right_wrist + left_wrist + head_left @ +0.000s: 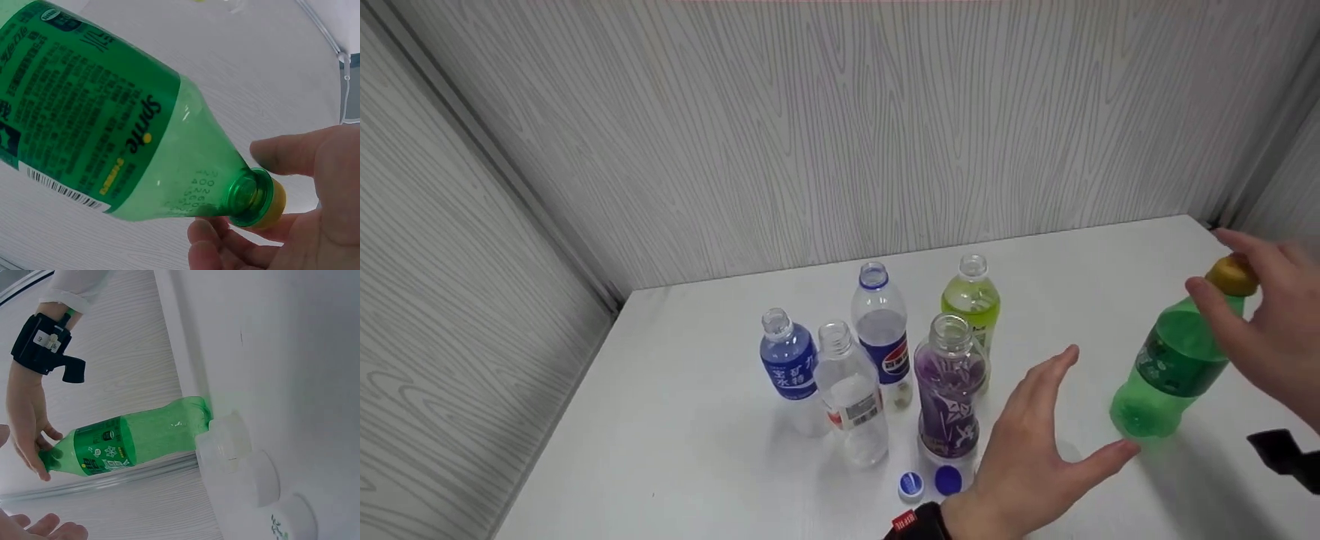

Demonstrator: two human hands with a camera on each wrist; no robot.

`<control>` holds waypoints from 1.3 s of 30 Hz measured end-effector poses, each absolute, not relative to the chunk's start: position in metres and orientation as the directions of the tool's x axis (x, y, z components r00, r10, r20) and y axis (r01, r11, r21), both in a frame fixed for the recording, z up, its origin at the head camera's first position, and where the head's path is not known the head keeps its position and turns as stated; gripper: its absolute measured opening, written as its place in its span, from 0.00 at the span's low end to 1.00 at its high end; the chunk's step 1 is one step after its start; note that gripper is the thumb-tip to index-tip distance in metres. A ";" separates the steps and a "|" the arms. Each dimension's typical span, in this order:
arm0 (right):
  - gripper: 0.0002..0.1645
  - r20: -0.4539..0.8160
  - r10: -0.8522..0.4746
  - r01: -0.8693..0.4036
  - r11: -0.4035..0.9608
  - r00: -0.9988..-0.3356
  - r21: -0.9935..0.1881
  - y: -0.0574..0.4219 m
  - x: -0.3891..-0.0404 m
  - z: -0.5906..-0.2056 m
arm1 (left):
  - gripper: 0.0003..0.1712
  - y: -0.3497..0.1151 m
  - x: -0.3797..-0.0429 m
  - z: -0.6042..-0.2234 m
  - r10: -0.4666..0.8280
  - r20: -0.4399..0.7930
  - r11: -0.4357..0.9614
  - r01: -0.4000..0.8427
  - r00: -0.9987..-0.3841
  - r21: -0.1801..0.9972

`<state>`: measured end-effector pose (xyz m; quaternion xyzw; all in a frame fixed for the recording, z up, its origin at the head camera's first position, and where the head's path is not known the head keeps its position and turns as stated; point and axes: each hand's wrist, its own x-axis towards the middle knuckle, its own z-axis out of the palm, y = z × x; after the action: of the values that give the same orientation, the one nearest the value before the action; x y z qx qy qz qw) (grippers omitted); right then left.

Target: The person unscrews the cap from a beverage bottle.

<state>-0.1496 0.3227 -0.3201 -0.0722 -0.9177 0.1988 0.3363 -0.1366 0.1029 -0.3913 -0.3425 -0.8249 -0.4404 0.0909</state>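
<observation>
A green Sprite bottle (pixel 1174 367) with a yellow cap (pixel 1231 275) stands on the right of the white table. My right hand (pixel 1275 322) curves around its capped top. In the right wrist view the thumb (pixel 292 153) lies along one side of the neck and the fingers curl around the other. My left hand (pixel 1031 442) hovers to the left of the bottle's base, thumb and fingers spread wide and holding nothing. Left of it, a purple-labelled bottle (pixel 951 397) stands uncapped. A blue cap (pixel 948 480) lies near the left wrist.
More uncapped bottles stand mid-table: a blue-labelled one (pixel 789 364), a clear one (pixel 851 412), a Pepsi one (pixel 883 330) and a yellow-green one (pixel 971 296). A white-rimmed blue cap (pixel 911 486) lies in front. White caps (pixel 261 478) show in the left wrist view.
</observation>
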 end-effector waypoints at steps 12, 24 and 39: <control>0.27 0.758 0.145 -0.178 0.928 -0.636 -0.327 0.310 -0.145 -0.313 | 0.42 0.104 -0.147 -0.400 0.445 0.445 0.343 0.607 -0.777 0.717; 0.32 0.798 0.023 -0.351 0.890 -0.602 -0.291 0.288 -0.137 -0.313 | 0.49 0.106 -0.150 -0.401 0.472 0.291 0.291 0.459 -0.832 0.839; 0.36 0.766 -0.052 -0.454 0.830 -0.640 -0.323 0.265 -0.123 -0.325 | 0.53 0.101 -0.145 -0.397 0.541 0.211 0.279 0.410 -0.814 0.868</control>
<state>-0.1232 0.2651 -0.3246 0.1453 -0.8698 0.2523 0.3983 -0.1445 0.1012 -0.3968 -0.2983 -0.7971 -0.5212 -0.0629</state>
